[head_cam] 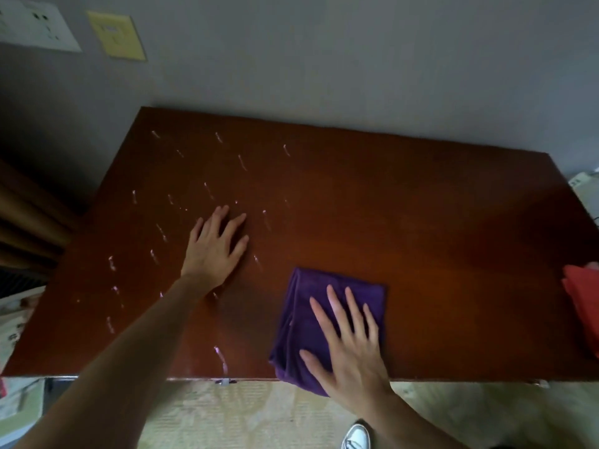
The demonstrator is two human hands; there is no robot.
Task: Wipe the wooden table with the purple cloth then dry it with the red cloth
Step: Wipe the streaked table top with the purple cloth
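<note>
The wooden table (405, 222) is dark reddish-brown and fills the middle of the head view. Several wet streaks (207, 189) glisten on its left half. A folded purple cloth (301, 319) lies at the table's near edge, slightly overhanging it. My right hand (350, 345) presses flat on the purple cloth with fingers spread. My left hand (217, 244) rests flat on the bare wood among the streaks, holding nothing. A red cloth (583, 303) lies at the table's right edge, partly cut off by the frame.
A grey wall (324, 59) rises right behind the table, with a white socket plate (35, 24) and a yellow plate (116, 35) at upper left. Brown curtain folds (29, 215) hang on the left. A white shoe (356, 435) stands on the pale floor below.
</note>
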